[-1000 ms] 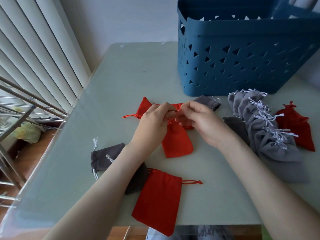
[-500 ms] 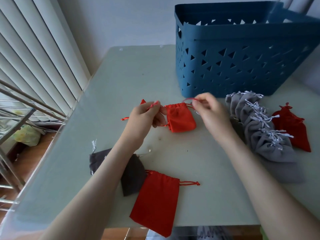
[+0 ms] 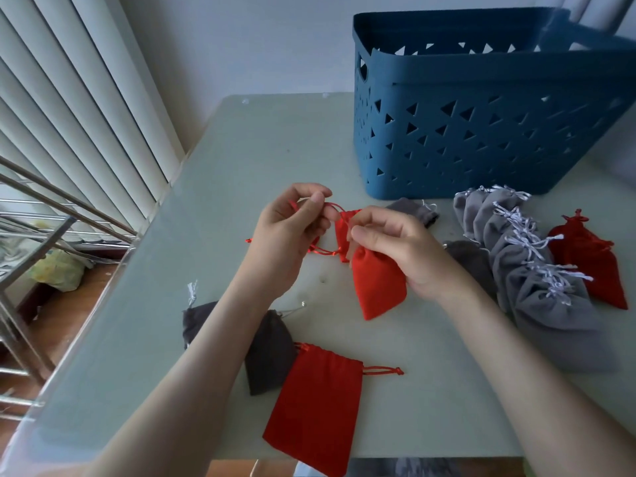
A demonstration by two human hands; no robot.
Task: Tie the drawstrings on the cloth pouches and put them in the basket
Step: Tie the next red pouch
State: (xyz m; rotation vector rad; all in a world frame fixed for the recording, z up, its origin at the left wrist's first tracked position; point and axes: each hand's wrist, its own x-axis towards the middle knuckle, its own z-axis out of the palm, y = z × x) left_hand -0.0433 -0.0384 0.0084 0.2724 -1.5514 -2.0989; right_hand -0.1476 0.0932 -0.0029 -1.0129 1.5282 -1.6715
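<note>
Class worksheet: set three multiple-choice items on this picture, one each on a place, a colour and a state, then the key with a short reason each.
1. Where does the blue plastic basket with triangular holes stand?
A. on the far right part of the pale table
B. on the floor
C. on a chair

2. What colour is the cloth pouch that the right hand holds?
A. grey
B. red
C. blue

3. What is the left hand doing?
A. lying flat
B. gripping the basket
C. pinching a red drawstring

Key:
1 A: it stands on the tabletop.
2 B: the held cloth is red.
3 C: its thumb and finger close on the cord.
</note>
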